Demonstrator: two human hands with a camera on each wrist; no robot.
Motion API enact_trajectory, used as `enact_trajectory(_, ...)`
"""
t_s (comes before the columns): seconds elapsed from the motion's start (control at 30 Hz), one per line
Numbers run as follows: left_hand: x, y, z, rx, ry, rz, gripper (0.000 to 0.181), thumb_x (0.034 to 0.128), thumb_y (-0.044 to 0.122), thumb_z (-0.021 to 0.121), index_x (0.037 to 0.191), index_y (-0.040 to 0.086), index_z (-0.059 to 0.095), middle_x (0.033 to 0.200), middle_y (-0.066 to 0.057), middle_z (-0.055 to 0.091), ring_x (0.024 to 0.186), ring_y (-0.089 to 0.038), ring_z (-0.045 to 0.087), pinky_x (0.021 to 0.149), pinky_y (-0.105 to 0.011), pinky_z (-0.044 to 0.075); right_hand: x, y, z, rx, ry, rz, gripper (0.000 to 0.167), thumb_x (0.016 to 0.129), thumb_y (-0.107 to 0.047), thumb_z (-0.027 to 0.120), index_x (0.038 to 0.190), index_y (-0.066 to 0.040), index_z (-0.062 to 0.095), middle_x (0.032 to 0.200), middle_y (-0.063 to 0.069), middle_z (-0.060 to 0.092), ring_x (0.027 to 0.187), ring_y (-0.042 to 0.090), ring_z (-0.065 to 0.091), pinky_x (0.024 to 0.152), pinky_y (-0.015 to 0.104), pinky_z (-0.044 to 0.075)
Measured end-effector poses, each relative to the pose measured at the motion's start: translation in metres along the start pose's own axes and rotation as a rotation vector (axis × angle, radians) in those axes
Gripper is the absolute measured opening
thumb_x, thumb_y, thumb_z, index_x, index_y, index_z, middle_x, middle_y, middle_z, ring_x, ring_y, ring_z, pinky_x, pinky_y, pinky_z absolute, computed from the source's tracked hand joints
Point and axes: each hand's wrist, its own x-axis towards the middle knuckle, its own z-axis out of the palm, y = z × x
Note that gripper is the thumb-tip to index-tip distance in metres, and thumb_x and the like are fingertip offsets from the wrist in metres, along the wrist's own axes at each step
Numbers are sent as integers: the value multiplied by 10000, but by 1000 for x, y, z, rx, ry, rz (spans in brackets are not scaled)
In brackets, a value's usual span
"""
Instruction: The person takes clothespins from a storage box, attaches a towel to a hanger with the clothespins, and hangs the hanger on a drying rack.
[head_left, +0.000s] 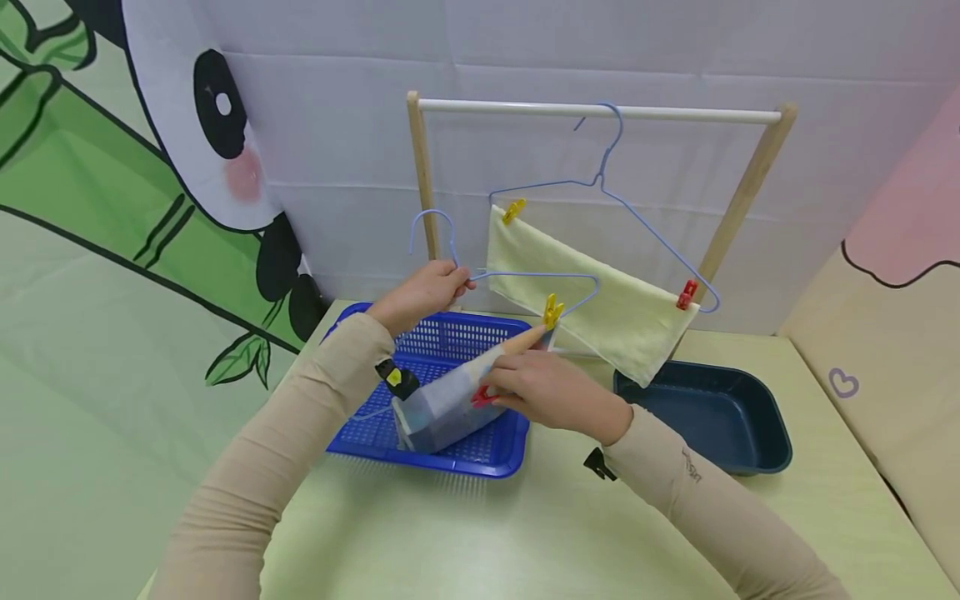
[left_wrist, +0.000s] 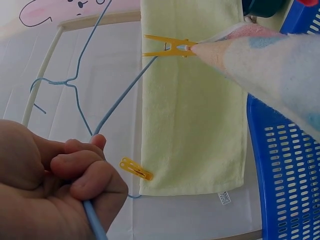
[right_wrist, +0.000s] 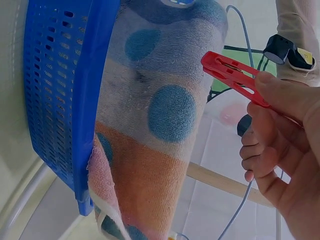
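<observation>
My left hand [head_left: 431,292] grips a blue wire hanger [head_left: 540,274] near its neck, with the hook standing above the fist. A patterned towel [head_left: 450,404] in grey, blue and orange hangs slanting from this hanger. One corner is fastened by a yellow clothespin [head_left: 552,312] at the hanger's right end. Between thumb and fingers, my right hand [head_left: 551,392] pinches a red clothespin [right_wrist: 230,75]. Its tip overlaps the towel's upper edge in the right wrist view; whether it clamps the cloth I cannot tell. The left fist [left_wrist: 75,180] hides part of the wire.
Behind, a pale yellow towel [head_left: 585,283] hangs on another blue hanger [head_left: 555,182], held by yellow and red clothespins, from a rack's white bar [head_left: 697,112]. A blue basket [head_left: 517,446] sits below the patterned towel. At right stands a dark teal basin [head_left: 776,442] on the table [head_left: 420,533].
</observation>
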Motion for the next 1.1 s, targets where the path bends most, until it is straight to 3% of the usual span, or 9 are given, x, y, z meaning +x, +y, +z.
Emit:
enact_trajectory(0.4,2,-3,3,-53,-15,-18,332,1051,239,307,1008,0,534,717,-31,427,555,-131,333,586,-260,328,8,-4,1,-19,-26,1,145,869,-159,699,1002,-104,685,926,-8,653,816,121,608,777,264,487)
enact_trajectory(0.7,6,-3,9,-88,-18,-10,328,1050,213,317,914,5,530,704,-29,423,526,-128,314,561,-248,317,13,-6,6,-20,22,-36,139,838,-169,732,964,-119,699,922,-28,651,846,97,606,762,254,480)
enact_trajectory(0.97,10,-6,11,-117,-29,-27,345,1050,211,316,825,28,503,732,-39,437,534,-125,311,561,-239,315,18,-5,11,137,41,4,134,814,-107,751,933,-81,697,863,-13,623,784,97,595,728,196,471)
enact_trajectory(1.1,10,-7,12,-133,-32,-27,334,1052,203,315,920,-9,536,729,-46,424,559,-127,325,565,-236,315,20,-4,13,182,57,2,134,803,-76,756,923,-67,697,840,-8,612,755,96,591,697,183,465)
